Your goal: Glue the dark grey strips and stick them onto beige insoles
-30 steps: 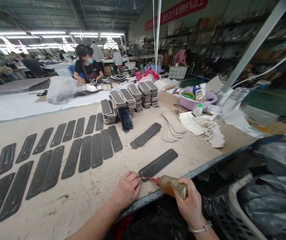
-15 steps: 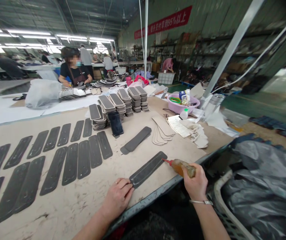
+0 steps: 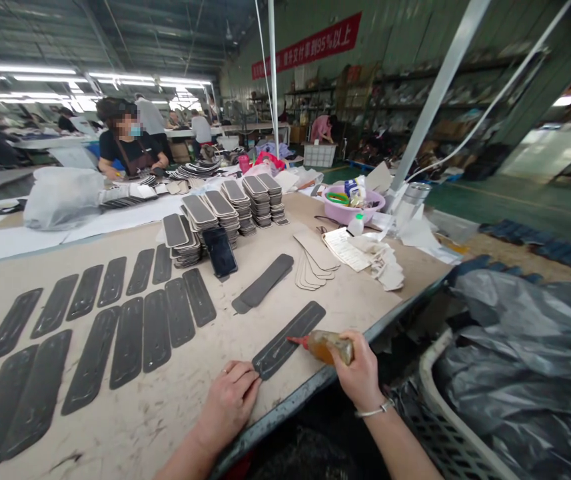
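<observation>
Glue bottle at a dark strip, bottom centre of the frame.

The right hand (image 3: 360, 373) was wrapped around an amber glue bottle (image 3: 328, 347), its red nozzle touching the dark strip (image 3: 288, 339) near the table (image 3: 130, 427) edge. The left hand (image 3: 228, 403) lay flat with fingers extended, fingertips pressing the strip's near end. Rows of similar dark pieces (image 3: 130, 333) covered the left of the frame; stacked pieces (image 3: 225, 210) and a phone (image 3: 220, 251) stood at upper centre, a pink basin (image 3: 348, 207) to their right.
</observation>
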A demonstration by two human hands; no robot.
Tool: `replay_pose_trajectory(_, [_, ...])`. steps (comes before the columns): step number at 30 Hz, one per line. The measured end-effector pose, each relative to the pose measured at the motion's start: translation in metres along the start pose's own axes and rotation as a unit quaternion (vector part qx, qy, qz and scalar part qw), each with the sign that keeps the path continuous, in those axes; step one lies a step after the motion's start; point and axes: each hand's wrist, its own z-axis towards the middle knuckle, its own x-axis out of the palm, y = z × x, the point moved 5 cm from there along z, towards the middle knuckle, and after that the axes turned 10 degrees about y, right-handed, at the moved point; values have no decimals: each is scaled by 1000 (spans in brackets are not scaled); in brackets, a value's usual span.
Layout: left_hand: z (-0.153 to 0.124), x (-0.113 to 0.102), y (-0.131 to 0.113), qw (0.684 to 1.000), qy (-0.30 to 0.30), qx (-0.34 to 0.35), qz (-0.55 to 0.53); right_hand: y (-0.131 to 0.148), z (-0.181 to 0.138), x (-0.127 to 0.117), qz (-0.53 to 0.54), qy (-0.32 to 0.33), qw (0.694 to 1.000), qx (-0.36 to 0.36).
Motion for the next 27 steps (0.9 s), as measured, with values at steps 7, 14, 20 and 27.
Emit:
replay_pose_trajectory(7, [-1, 5, 3, 1000, 8, 13, 11, -39, 19, -25, -63, -92, 991, 67])
replay_pose_trajectory(14, [0, 5, 3, 999, 15, 24, 28, -25, 1, -12, 29, -21, 992, 124])
replay_pose_trajectory(20, [0, 7, 2, 999, 17, 22, 36, -42, 18, -25, 25, -93, 982, 165])
replay_pose_trajectory(27, [2, 5, 1, 999, 9, 24, 47, -72, 46, -24, -27, -113, 980, 160])
